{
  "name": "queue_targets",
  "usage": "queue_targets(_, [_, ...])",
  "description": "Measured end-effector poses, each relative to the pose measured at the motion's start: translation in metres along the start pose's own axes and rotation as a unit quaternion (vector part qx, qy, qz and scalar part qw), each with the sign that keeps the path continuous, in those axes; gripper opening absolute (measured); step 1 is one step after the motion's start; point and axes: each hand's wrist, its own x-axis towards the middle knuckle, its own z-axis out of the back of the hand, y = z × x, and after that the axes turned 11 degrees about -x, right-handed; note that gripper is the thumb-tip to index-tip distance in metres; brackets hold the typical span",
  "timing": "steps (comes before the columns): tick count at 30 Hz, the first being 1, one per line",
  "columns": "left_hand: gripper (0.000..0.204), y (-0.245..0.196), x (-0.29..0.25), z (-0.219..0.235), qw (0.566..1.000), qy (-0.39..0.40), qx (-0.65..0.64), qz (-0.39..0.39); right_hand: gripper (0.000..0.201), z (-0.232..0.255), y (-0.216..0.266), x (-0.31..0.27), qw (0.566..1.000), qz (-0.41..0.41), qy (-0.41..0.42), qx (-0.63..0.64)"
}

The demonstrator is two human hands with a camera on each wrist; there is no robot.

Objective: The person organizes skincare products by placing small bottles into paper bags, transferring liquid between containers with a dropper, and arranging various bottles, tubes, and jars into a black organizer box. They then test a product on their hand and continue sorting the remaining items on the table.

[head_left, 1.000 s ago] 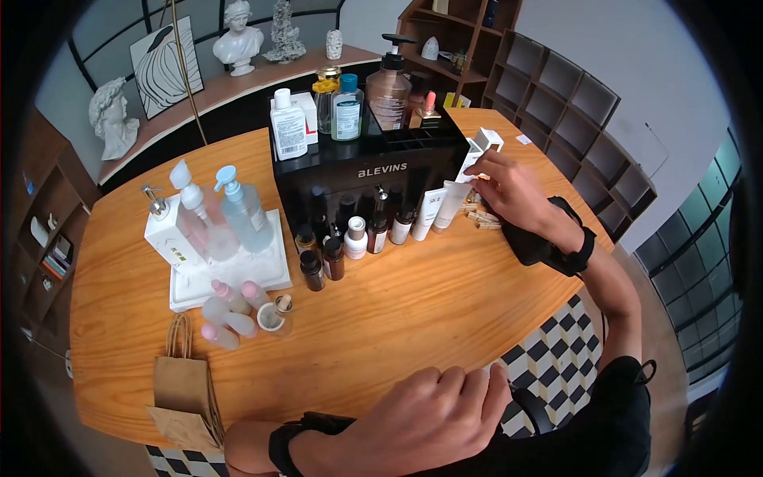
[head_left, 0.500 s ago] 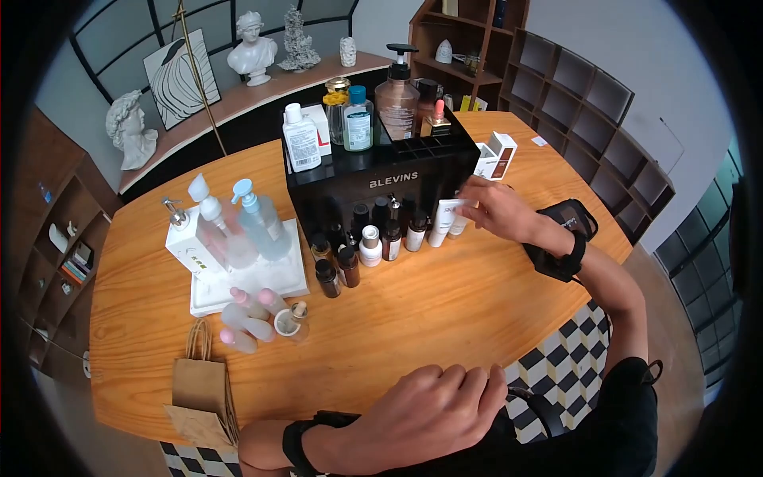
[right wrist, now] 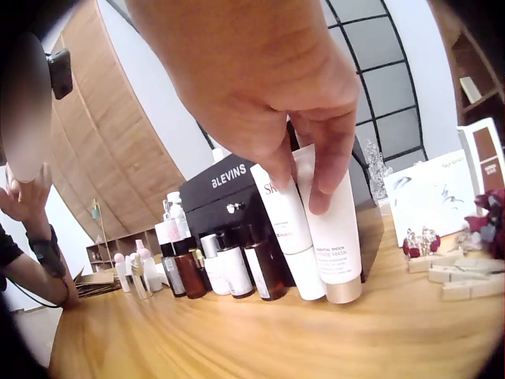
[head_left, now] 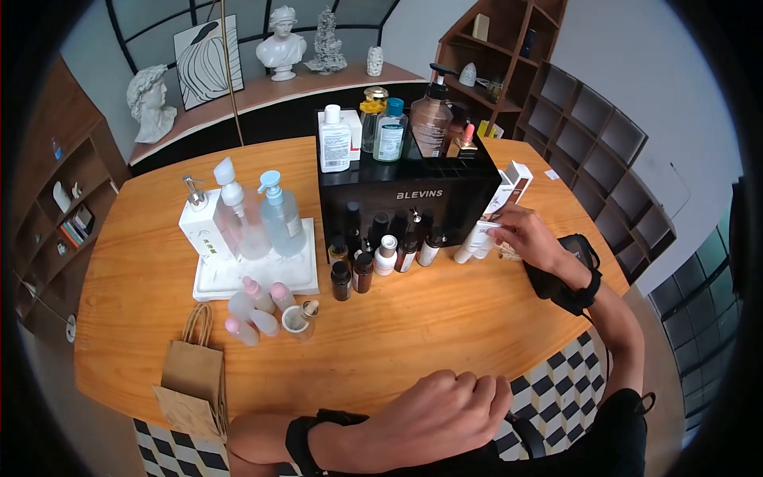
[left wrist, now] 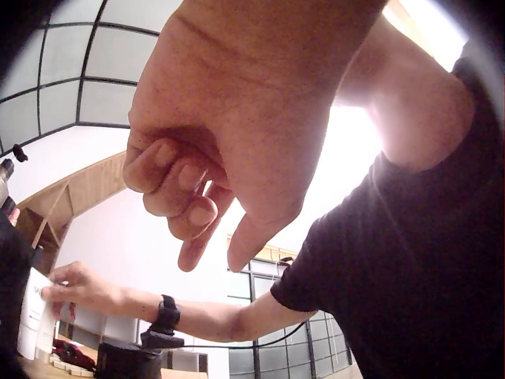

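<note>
My right hand (head_left: pixel 528 238) is at the two squeeze tubes standing by the right end of the black box (head_left: pixel 405 215). In the right wrist view its thumb and fingers close on the tube tops: a white tube (right wrist: pixel 296 257) and, beside it, a cream tube (right wrist: pixel 335 245) with a gold cap. Both stand cap-down on the table, slightly tilted. My left hand (head_left: pixel 433 417) hovers at the near table edge. In the left wrist view its fingers (left wrist: pixel 185 178) hang loosely curled, with nothing held.
Several small bottles (head_left: pixel 385 258) line the box's front. Left are a white tray (head_left: pixel 298 278) with pump bottles, pink-capped bottles (head_left: pixel 242 330) and a paper bag (head_left: pixel 191 374). Right are small boxes (head_left: pixel 517 179), wooden clothespins (right wrist: pixel 465 272) and a black pouch (head_left: pixel 548 278). More bottles stand on the box.
My right hand has come down from beside the white boxes to the tops of the two tubes, its fingers closing there. My left hand has stayed nearly still. The head view has shifted.
</note>
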Motion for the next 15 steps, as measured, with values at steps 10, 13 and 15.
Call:
queue_targets(10, [0.026,-0.008,0.006,0.02,0.999,-0.031,-0.02,0.012,0.026,0.117,0.073,0.034,0.983,0.01,-0.13,0.126])
queue_targets(13, [0.024,-0.014,0.004,0.021,1.0,-0.025,-0.012,0.004,0.03,0.134,0.095,0.062,0.977,0.042,-0.169,0.12])
queue_targets(15, [0.026,-0.013,0.001,0.01,1.0,-0.004,0.006,-0.014,0.031,0.135,0.108,0.083,0.974,0.054,-0.179,0.124])
